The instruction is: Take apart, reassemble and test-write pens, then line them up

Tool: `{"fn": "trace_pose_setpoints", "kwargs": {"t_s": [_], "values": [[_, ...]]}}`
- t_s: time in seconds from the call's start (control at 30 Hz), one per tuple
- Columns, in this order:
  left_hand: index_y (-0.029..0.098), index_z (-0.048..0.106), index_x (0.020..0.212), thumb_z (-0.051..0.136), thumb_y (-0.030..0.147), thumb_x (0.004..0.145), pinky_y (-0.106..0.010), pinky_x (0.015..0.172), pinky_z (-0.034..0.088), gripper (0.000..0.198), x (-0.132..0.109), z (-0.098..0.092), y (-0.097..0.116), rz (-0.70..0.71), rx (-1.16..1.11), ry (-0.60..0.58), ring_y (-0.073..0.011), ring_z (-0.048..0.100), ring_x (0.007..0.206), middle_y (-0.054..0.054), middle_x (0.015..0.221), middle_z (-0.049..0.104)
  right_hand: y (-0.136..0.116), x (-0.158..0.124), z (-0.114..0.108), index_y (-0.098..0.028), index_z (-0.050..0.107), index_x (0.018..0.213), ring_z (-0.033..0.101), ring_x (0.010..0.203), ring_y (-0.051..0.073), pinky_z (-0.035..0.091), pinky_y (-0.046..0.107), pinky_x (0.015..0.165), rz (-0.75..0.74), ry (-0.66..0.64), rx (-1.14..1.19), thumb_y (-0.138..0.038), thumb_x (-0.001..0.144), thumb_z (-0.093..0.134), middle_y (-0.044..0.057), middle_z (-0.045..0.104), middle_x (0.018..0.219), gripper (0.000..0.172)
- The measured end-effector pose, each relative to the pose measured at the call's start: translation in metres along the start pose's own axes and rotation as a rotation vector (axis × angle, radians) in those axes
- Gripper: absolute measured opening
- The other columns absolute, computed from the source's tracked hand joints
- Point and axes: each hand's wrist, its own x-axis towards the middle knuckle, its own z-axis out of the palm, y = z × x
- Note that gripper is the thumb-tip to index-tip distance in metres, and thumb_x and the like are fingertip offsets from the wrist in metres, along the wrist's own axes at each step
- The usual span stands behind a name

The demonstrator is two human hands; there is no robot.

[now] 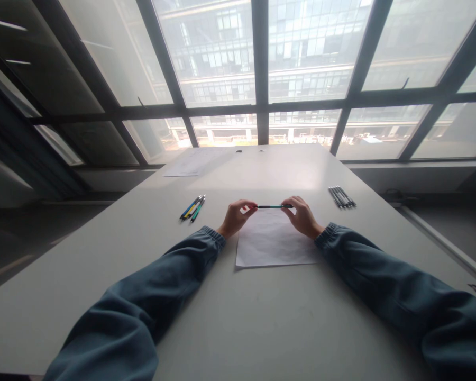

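Observation:
A thin green pen (273,206) with a red end is held level between both my hands, above the far edge of a white sheet of paper (273,243). My left hand (237,217) pinches the red left end with curled fingers. My right hand (301,214) pinches the right end, fingers closed round it. Both arms wear blue-grey sleeves with gathered cuffs.
On the white table (103,275), several coloured pens (193,207) lie to the left of my hands and a row of dark pens (341,196) lies to the right. More paper (190,165) lies at the far left edge. Large windows (262,69) stand beyond the table.

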Motion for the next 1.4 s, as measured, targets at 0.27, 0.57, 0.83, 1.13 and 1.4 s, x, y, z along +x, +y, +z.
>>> {"fn": "trace_pose_setpoints", "kwargs": {"t_s": [0.27,0.57,0.83,1.13,1.4], "values": [[0.018,0.075,0.087,0.073,0.028,0.086,-0.029,0.070,0.055,0.010,0.0000,0.0003,0.0005,0.026,-0.003,-0.012,-0.0159,0.067,0.075,-0.005,0.084,0.075,0.0009,-0.0008,0.0001,-0.022,0.066,0.091,0.058,0.086,0.024,0.049,0.039,0.080,-0.006,-0.018,0.004,-0.026,0.094,0.062,0.006,0.066,0.087,0.006],[0.018,0.075,0.088,0.073,0.028,0.086,-0.029,0.071,0.055,0.011,-0.0011,0.0002,-0.0012,-0.011,-0.011,-0.010,-0.0157,0.068,0.073,-0.005,0.083,0.076,0.0041,-0.0016,0.0013,-0.022,0.066,0.091,0.059,0.086,0.023,0.048,0.038,0.080,-0.005,-0.028,0.013,-0.026,0.094,0.062,0.006,0.066,0.087,0.007],[0.018,0.076,0.087,0.073,0.030,0.086,-0.030,0.072,0.056,0.012,-0.0019,0.0000,-0.0018,-0.019,-0.003,-0.019,-0.0162,0.068,0.073,-0.004,0.084,0.077,0.0032,-0.0022,0.0008,-0.021,0.067,0.094,0.059,0.087,0.024,0.049,0.039,0.081,0.006,-0.051,0.009,-0.030,0.096,0.060,0.007,0.067,0.089,0.011],[0.018,0.076,0.086,0.073,0.029,0.086,-0.030,0.072,0.056,0.011,-0.0007,-0.0013,0.0026,-0.004,0.011,-0.030,-0.0161,0.068,0.073,-0.005,0.083,0.076,0.0040,-0.0024,0.0015,-0.020,0.067,0.086,0.061,0.082,0.023,0.048,0.037,0.079,0.002,-0.083,0.001,-0.033,0.099,0.053,0.008,0.068,0.085,0.022],[0.019,0.078,0.093,0.071,0.030,0.088,-0.029,0.070,0.056,0.014,-0.0004,-0.0016,0.0036,0.032,-0.033,-0.063,-0.0161,0.067,0.076,-0.007,0.088,0.076,0.0008,-0.0037,0.0007,-0.020,0.068,0.095,0.063,0.073,0.020,0.047,0.031,0.071,0.092,-0.133,0.028,-0.035,0.101,0.049,0.005,0.070,0.083,0.025]]}}
